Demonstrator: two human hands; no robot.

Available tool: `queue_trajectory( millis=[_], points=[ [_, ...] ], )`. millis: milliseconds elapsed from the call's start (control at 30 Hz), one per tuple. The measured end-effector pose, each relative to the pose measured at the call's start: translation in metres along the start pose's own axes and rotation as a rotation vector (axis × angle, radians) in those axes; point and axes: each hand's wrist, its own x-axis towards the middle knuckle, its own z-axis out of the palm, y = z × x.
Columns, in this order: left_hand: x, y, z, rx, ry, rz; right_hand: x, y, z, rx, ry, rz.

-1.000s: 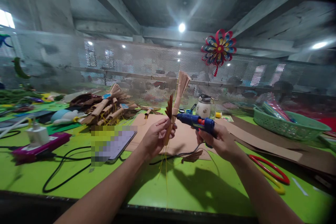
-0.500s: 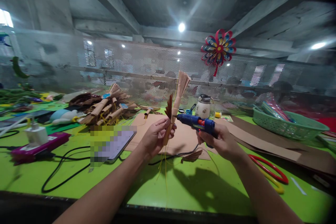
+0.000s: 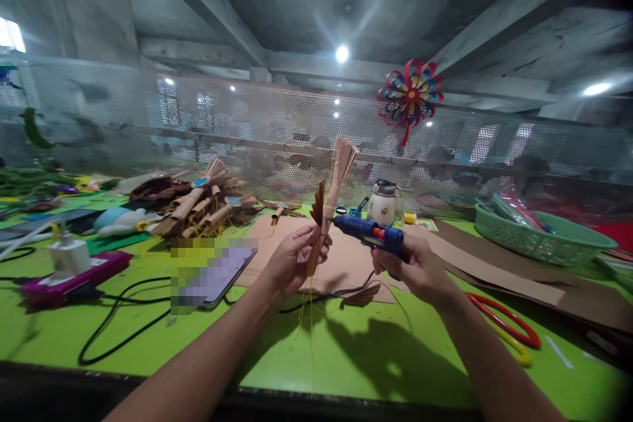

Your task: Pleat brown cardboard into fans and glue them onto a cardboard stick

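My left hand [image 3: 295,257] is closed around a brown paper craft piece [image 3: 334,190], a rolled tube with a pleated, fanned top. A darker pleated paper piece [image 3: 318,208] sits against its left side, pinched in the same fingers. Yellow strings hang below. In my right hand [image 3: 415,267] is a blue hot glue gun [image 3: 368,232], gripped by its handle. The nozzle points left and meets, or nearly meets, the tube just above my left fingers; exact contact cannot be made out. Another brown pleated paper piece [image 3: 362,297] lies on the table below.
Brown paper rolls [image 3: 210,208] are heaped at left, near a phone [image 3: 227,273] and a purple power strip [image 3: 79,277] with black cables. A pale jug [image 3: 383,203] stands behind the glue gun. Right are a green basket [image 3: 544,237], cardboard strips [image 3: 494,264] and red-handled scissors [image 3: 504,322].
Both hands hold almost the same pose. The paper piece and the glue gun have barely shifted; the view has moved very slightly.
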Motion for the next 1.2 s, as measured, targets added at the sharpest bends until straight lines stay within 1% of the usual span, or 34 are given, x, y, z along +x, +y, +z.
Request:
queue_trajectory(
  millis=[167, 333, 533, 633, 833, 1033, 1200],
  points=[
    [0.0006, -0.001, -0.0012, -0.002, -0.009, -0.014, 0.0002, 0.0015, 0.0022, 0.028, -0.021, 0.018],
    [0.0002, -0.0013, -0.0009, -0.013, -0.01, -0.042, 0.0007, -0.0004, 0.0034, 0.042, 0.01, 0.006],
    [-0.0004, 0.0005, -0.0013, -0.016, -0.01, -0.021, -0.0001, 0.0, 0.0022, 0.018, -0.01, 0.009],
    [-0.0006, 0.0006, -0.0015, -0.013, -0.007, -0.024, 0.0004, 0.0005, 0.0026, 0.04, -0.023, 0.019],
    [-0.0001, -0.0008, -0.0015, -0.008, -0.041, -0.023, 0.0018, 0.0006, 0.0034, 0.072, 0.003, 0.018],
    [-0.0001, 0.0001, -0.0011, -0.005, -0.001, -0.026, 0.0004, 0.0003, 0.0043, 0.041, -0.04, 0.031],
    [-0.0014, 0.0003, 0.0005, -0.011, -0.024, -0.032, 0.0017, 0.0001, 0.0056, 0.085, -0.004, 0.036]
  ],
)
